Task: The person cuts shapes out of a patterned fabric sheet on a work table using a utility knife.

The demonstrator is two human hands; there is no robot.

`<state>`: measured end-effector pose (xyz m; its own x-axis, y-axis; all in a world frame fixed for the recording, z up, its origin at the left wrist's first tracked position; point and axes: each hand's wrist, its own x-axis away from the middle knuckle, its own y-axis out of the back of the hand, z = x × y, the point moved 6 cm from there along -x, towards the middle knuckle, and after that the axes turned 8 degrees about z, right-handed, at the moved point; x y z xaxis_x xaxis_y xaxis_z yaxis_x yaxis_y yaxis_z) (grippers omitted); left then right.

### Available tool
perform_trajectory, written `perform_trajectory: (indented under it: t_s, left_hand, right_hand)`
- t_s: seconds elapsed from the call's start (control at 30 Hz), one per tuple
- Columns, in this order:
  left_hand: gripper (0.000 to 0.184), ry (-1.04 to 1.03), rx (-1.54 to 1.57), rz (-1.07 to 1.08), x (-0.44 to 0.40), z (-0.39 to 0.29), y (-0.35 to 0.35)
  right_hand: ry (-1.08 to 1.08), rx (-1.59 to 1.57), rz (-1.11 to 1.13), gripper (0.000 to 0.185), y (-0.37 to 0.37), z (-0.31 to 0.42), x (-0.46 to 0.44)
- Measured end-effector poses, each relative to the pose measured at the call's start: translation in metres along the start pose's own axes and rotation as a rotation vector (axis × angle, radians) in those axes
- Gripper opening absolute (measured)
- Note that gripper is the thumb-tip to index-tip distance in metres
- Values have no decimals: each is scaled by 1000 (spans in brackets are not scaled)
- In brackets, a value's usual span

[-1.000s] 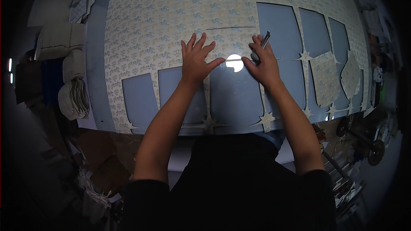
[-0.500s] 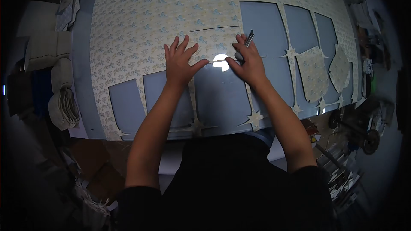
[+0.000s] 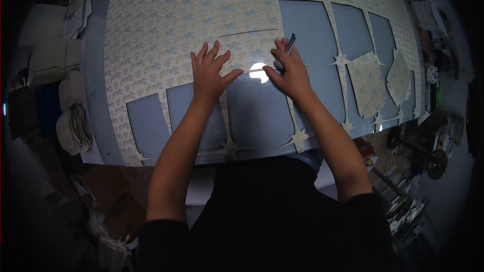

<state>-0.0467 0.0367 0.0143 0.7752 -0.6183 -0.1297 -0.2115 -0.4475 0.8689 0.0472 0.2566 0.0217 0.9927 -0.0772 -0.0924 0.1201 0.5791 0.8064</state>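
Patterned fabric [image 3: 161, 25] with several cut-out openings is spread over a blue-grey table [image 3: 96, 95]. My left hand [image 3: 210, 73] lies on it with fingers spread, holding nothing. My right hand [image 3: 291, 73] rests to the right, its fingers closed around a cutter [image 3: 290, 43] that points up and away. Both thumbs touch the fabric's lower edge or a clear template there; which one I cannot tell. A bright round reflection shows between the thumbs. Beyond the hands runs a thin dark line [image 3: 248, 33], nearly level.
Two cut fabric pieces [image 3: 367, 84] lie at the right over the openings. Star-shaped fabric scraps [image 3: 299, 138] remain along the near edge. Stacked light pieces [image 3: 74, 130] stand at the left beside the table. A wheeled metal frame [image 3: 436, 164] is at the lower right.
The whole view has shifted, so table and hands appear further left than a second ago. Relative to the fabric, both hands have hardly moved.
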Motion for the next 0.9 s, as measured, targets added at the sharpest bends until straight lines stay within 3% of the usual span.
perform_trajectory:
  t_s: [0.9]
  left_hand:
    - [63,-4,5,4,1,0,1]
  right_hand:
    - [-7,-37,-8,51,-2,-1,1]
